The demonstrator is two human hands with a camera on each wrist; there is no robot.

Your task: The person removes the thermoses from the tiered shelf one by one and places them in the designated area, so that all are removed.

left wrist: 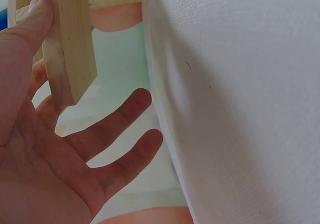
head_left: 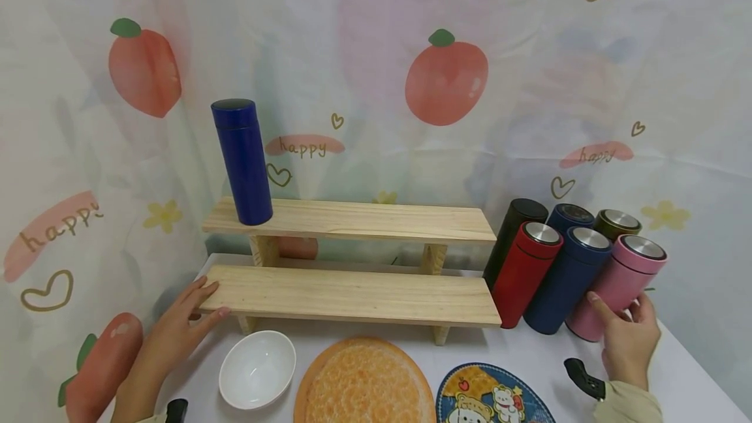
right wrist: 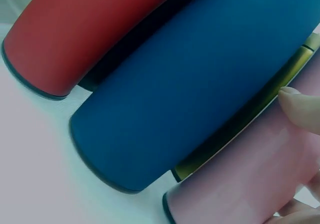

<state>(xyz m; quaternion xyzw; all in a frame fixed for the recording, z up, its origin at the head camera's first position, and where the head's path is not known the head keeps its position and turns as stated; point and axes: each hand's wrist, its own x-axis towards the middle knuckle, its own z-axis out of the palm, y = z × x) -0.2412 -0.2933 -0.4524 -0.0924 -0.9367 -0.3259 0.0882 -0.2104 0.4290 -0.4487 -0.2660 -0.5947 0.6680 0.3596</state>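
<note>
A two-tier wooden shelf (head_left: 352,292) stands on the table. My left hand (head_left: 176,328) holds the left end of its lower board (left wrist: 62,49), thumb on one side and two fingers on the other; the remaining fingers stick out straight. On the upper board (head_left: 376,217), at the left, stands a blue thermos (head_left: 243,162). My right hand (head_left: 631,341) grips a pink thermos (head_left: 611,286) low on its body, the thumb (right wrist: 300,109) on its left side. Beside it are a navy thermos (head_left: 566,282) and a red thermos (head_left: 525,276).
Behind these stand a black thermos (head_left: 517,227), another dark blue thermos (head_left: 570,215) and an olive thermos (head_left: 617,222). A white bowl (head_left: 257,371), a round orange mat (head_left: 364,384) and a blue cartoon-print mat (head_left: 493,397) lie in front of the shelf. A printed curtain (head_left: 364,168) hangs behind.
</note>
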